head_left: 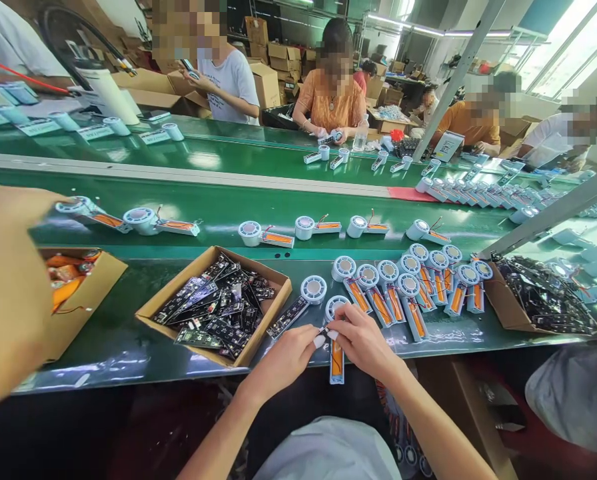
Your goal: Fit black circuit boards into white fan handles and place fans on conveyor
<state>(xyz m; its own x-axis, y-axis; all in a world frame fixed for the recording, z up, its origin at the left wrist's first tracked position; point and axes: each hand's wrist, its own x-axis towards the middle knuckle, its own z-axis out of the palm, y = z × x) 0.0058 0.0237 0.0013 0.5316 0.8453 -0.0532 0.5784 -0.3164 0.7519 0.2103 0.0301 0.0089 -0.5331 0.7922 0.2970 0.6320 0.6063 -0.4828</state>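
Note:
My left hand point(284, 357) and my right hand point(362, 341) meet at the near edge of the green bench, both pinching a small dark part at the head end of a white fan half-shell point(336, 357) with an orange battery in its handle. A second shell with a dark circuit board point(298, 303) lies just left of it. A cardboard box of black circuit boards point(217, 304) sits to the left of my hands. A row of several shells with orange batteries point(412, 287) lies to the right.
Green conveyor belt point(228, 208) carries spaced fan shells. A box of orange batteries point(73, 283) stands at far left, partly behind someone's arm point(8, 293). Another box of boards point(543, 297) is at right. Several people work across the belt; cartons stack behind.

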